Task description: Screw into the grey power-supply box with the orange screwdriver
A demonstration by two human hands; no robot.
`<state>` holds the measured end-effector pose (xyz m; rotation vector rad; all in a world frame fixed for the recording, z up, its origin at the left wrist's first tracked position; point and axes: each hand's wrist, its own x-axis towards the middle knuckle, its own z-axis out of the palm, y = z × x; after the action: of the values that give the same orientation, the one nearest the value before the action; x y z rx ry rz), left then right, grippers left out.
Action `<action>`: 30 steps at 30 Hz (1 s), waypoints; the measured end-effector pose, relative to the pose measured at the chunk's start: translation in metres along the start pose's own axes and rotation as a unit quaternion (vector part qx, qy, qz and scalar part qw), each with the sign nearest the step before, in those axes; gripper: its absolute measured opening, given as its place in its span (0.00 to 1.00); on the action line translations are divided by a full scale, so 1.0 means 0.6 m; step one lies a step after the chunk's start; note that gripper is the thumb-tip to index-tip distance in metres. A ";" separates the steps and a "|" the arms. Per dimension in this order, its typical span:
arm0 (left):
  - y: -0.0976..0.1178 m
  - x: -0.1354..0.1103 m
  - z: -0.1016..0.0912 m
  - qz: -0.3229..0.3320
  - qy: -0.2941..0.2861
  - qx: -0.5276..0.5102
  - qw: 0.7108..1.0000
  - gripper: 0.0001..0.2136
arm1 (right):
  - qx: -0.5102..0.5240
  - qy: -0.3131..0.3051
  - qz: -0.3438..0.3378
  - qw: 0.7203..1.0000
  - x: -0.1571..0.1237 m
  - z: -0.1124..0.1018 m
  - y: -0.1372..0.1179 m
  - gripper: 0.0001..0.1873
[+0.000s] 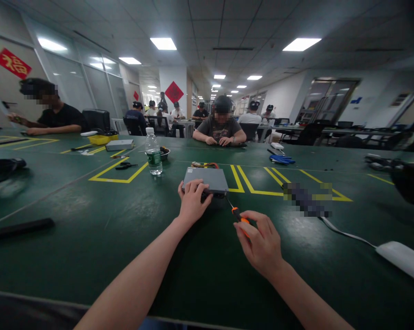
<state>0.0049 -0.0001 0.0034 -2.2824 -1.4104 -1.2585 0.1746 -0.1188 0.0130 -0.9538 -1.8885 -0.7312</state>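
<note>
A flat grey metal box (207,179) lies on the green table (90,220) in front of me, with coloured wires at its far edge. My left hand (192,200) rests on the box's near left corner, fingers curled over its edge. My right hand (260,239) is closed round the orange handle of a small screwdriver (237,213). The thin shaft points toward the box's near right corner.
A water bottle (153,157) stands left of the box, with scissors (126,165) and a grey box (119,145) beyond. A white device (402,260) with a cable lies at right. Blue gloves (281,159) lie farther back. A person (220,126) sits opposite; others sit behind and at left.
</note>
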 end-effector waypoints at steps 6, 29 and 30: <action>0.000 -0.001 0.000 0.002 0.000 0.005 1.000 0.11 | 0.063 -0.006 0.002 0.998 -0.001 0.003 -0.002 0.17; -0.001 -0.001 0.001 0.004 -0.003 0.004 1.000 0.11 | -0.018 -0.010 0.009 1.000 0.000 -0.006 -0.001 0.10; -0.001 -0.001 0.001 0.003 -0.002 0.004 1.000 0.11 | -0.012 -0.008 0.004 1.000 0.001 -0.006 -0.001 0.11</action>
<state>0.0048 0.0005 0.0025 -2.2843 -1.4070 -1.2456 0.1755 -0.1219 0.0148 -0.9851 -1.8930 -0.7444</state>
